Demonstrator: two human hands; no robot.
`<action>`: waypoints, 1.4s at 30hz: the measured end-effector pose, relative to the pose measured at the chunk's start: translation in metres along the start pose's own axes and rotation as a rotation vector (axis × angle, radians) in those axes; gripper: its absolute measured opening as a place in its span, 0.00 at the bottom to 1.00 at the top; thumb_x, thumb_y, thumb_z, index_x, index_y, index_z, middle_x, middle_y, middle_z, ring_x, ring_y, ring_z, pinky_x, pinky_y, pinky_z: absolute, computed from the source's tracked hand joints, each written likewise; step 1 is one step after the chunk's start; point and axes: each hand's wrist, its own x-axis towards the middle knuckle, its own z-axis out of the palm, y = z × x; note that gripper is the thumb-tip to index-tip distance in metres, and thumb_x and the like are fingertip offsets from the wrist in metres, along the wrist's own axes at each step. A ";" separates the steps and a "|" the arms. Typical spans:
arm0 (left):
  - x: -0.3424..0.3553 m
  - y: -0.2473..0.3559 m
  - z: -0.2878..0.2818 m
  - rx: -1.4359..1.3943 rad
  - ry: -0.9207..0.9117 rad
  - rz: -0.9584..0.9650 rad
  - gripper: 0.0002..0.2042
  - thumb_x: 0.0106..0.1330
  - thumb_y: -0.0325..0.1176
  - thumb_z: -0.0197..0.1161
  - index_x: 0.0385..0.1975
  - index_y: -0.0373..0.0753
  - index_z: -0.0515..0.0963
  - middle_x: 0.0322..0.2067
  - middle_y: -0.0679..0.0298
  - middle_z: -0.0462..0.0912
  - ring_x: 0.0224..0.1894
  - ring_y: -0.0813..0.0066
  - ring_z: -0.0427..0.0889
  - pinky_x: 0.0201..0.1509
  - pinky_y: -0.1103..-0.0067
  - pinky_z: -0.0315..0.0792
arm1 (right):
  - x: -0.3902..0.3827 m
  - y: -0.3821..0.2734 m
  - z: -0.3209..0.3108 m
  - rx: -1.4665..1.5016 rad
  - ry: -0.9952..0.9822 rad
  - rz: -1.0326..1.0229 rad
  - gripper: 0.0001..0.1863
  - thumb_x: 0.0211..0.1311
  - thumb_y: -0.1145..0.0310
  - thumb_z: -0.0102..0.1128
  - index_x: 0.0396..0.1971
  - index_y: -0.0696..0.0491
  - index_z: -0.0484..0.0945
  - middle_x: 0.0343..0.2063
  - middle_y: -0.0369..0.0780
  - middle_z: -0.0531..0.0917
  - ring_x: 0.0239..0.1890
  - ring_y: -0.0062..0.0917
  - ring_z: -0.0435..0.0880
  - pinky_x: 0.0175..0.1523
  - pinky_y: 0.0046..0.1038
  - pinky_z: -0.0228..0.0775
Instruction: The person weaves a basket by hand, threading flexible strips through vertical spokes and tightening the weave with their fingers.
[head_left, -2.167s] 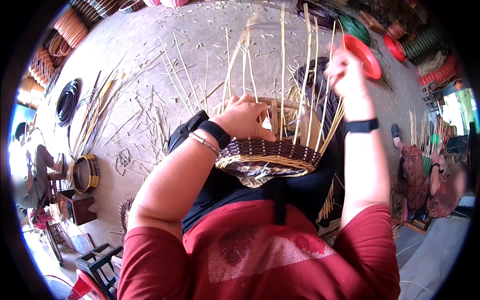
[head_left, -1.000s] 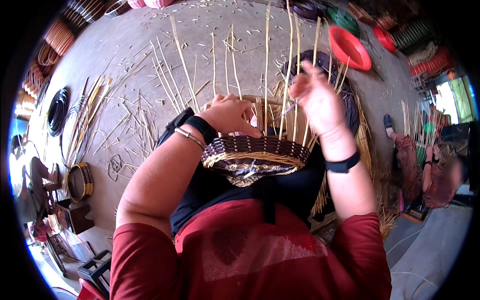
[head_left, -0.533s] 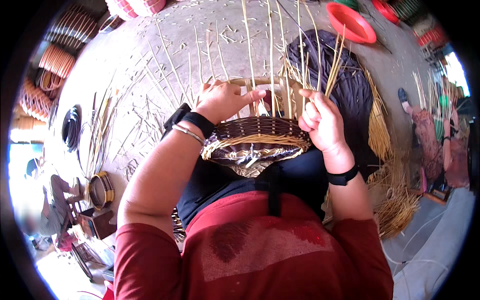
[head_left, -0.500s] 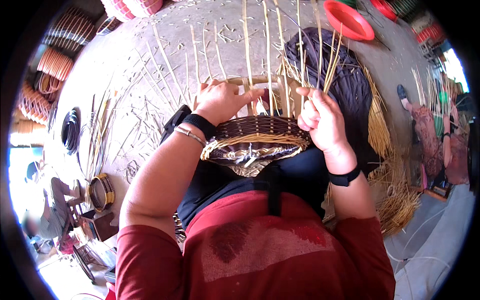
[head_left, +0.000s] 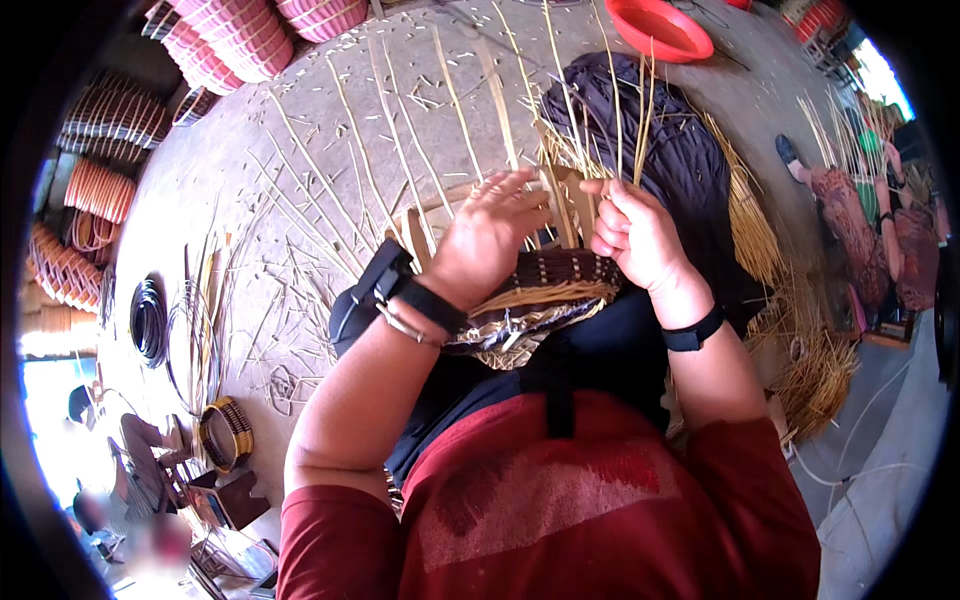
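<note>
Setting: bare concrete floor (head_left: 300,200) is lying strewn with split cane offcuts, serving as the working surface, with no counter in sight.
Lap: the half-woven basket (head_left: 545,290), at the centre of the frame, is resting against the person's dark apron, probably so that both hands stay free for weaving.
Left hand: the left hand (head_left: 490,235) is lying flat with fingers spread over the basket's rim; its grip is open, pressing rather than pinching, seemingly to keep the woven rows from springing up.
Right hand: the right hand (head_left: 635,235) is curling closed around a thin cane strand (head_left: 640,120) just right of the rim, its grip tight on the strand, apparently to keep tension.
Stakes: upright cane stakes (head_left: 510,120) are fanning upward from the rim, left long for later rows, I judge.
Farther off: a red basin (head_left: 660,28) is sitting at the upper edge; stacked pink baskets (head_left: 240,40) are piling up at upper left.
Right edge: another person (head_left: 880,230) is sitting among loose straw.
</note>
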 end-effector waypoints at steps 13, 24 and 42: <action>-0.010 0.085 0.011 0.084 -0.205 -0.415 0.44 0.59 0.64 0.64 0.63 0.30 0.69 0.71 0.44 0.62 0.76 0.50 0.56 0.78 0.56 0.47 | 0.082 -0.018 -0.005 -0.657 0.085 -0.111 0.19 0.76 0.58 0.54 0.51 0.58 0.80 0.40 0.40 0.86 0.46 0.23 0.85 0.52 0.27 0.79; -0.015 0.087 0.011 0.093 -0.210 -0.440 0.35 0.58 0.55 0.70 0.61 0.39 0.75 0.72 0.48 0.62 0.69 0.48 0.64 0.74 0.54 0.49 | 0.059 -0.020 0.039 -1.128 0.146 -0.541 0.33 0.70 0.74 0.58 0.72 0.53 0.59 0.47 0.48 0.82 0.37 0.30 0.85 0.41 0.30 0.80; 0.020 0.105 0.030 0.293 -0.358 -0.316 0.41 0.53 0.51 0.75 0.67 0.45 0.66 0.57 0.65 0.73 0.69 0.63 0.62 0.66 0.45 0.57 | 0.129 0.023 -0.043 -1.305 0.487 -0.686 0.20 0.54 0.84 0.56 0.47 0.54 0.84 0.48 0.49 0.84 0.52 0.43 0.82 0.58 0.36 0.74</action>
